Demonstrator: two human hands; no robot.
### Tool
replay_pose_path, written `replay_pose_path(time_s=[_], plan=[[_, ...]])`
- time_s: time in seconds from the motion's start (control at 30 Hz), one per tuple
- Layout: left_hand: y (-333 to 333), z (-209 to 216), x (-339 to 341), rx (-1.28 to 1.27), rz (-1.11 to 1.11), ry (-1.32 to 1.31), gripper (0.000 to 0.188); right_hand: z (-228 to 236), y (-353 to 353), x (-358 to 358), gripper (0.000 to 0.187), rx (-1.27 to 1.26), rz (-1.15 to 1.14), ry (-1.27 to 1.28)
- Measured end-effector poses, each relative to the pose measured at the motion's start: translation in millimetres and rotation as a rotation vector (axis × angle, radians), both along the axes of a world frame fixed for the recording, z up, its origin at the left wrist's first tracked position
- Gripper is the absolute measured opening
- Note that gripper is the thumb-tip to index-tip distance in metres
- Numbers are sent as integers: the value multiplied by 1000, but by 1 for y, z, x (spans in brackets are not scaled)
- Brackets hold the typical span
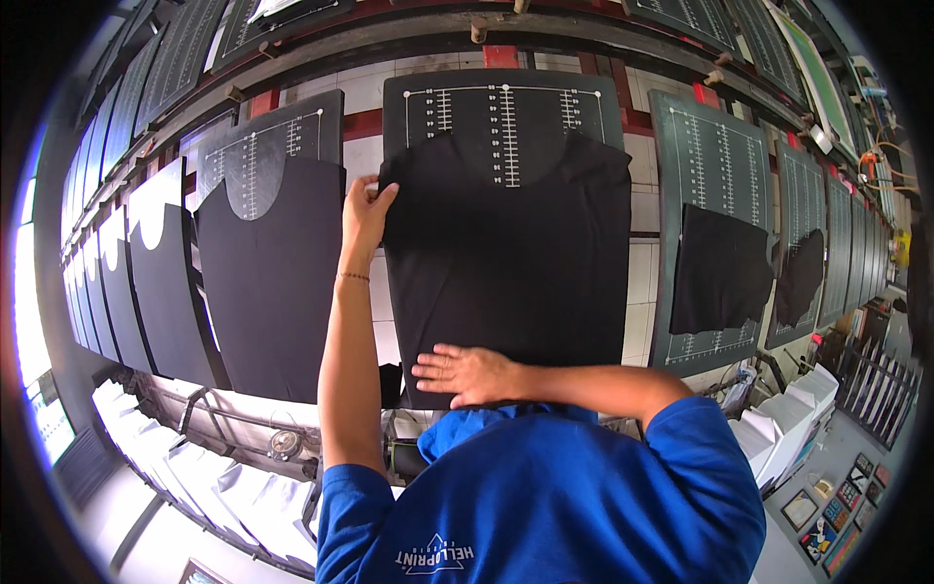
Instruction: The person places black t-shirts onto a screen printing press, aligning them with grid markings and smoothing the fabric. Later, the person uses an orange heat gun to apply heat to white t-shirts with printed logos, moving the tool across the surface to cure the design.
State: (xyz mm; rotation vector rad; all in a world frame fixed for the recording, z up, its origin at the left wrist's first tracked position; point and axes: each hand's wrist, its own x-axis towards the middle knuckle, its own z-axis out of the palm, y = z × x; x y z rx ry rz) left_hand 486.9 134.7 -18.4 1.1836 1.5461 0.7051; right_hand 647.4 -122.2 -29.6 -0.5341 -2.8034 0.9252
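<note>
A black cut fabric panel [516, 263] with a scooped neckline lies over a dark printing board [535, 97] in front of me. White ruler scales on the board show above the neckline. At the panel's upper left edge, my left hand [365, 212] has its fingers curled, with the thumb on the cloth and the edge pinched. Lower down, my right hand [467, 374] rests flat on the fabric near my body, fingers spread. Faint creases run across the panel's left part.
To the left, another board [311, 127] carries a similar black panel [272, 273], with several more boards beyond. On the right, a board [715, 146] holds a smaller black piece [722, 268]. A long metal rail [409, 49] crosses behind the boards.
</note>
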Motion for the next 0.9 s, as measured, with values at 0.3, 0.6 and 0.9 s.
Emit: replay_pose_path(time_s=[0.3, 0.6, 0.9], plan=[[41, 37, 10, 127, -181, 448, 17, -4, 286, 55, 81, 400, -733, -35], [-12, 20, 34, 699, -264, 692, 43, 30, 3, -62, 63, -12, 229, -76], [-246, 12, 152, 547, -1079, 529, 71, 30, 174, 285, 40, 533, -1381, 16]])
